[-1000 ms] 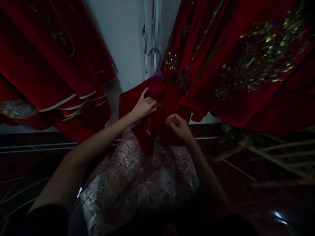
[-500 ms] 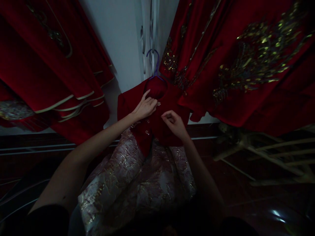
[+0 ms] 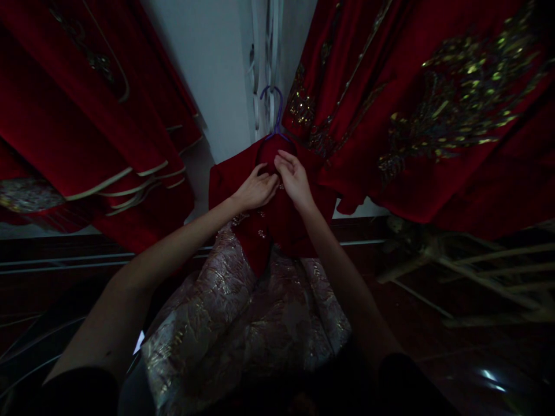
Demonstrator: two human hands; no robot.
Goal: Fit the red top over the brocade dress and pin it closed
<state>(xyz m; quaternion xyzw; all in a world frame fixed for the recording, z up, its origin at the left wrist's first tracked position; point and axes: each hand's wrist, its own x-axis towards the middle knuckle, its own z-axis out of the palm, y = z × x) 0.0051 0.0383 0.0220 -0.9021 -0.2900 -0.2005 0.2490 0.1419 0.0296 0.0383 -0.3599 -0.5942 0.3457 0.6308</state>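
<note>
A dark red velvet jacket (image 3: 229, 179) hangs on a purple hanger (image 3: 274, 110) in front of me, above a pale brocade skirt (image 3: 243, 323). Both hands meet at the jacket's collar. My left hand (image 3: 255, 189) is curled, its fingers pinching the cloth at the neck opening. My right hand (image 3: 293, 178) is right beside it, fingers bent and closed on the collar edge. Small shiny buttons or beads (image 3: 260, 232) run down the jacket front below my hands.
Red garments with pale piping (image 3: 108, 138) hang at the left. A red robe with gold embroidery (image 3: 455, 104) hangs at the right. A white wall (image 3: 217, 69) stands behind. A pale wooden frame (image 3: 477, 271) lies on the dark floor at the right.
My right hand has risen from the jacket's front to the collar, beside my left hand. My left hand has stayed at the neck opening.
</note>
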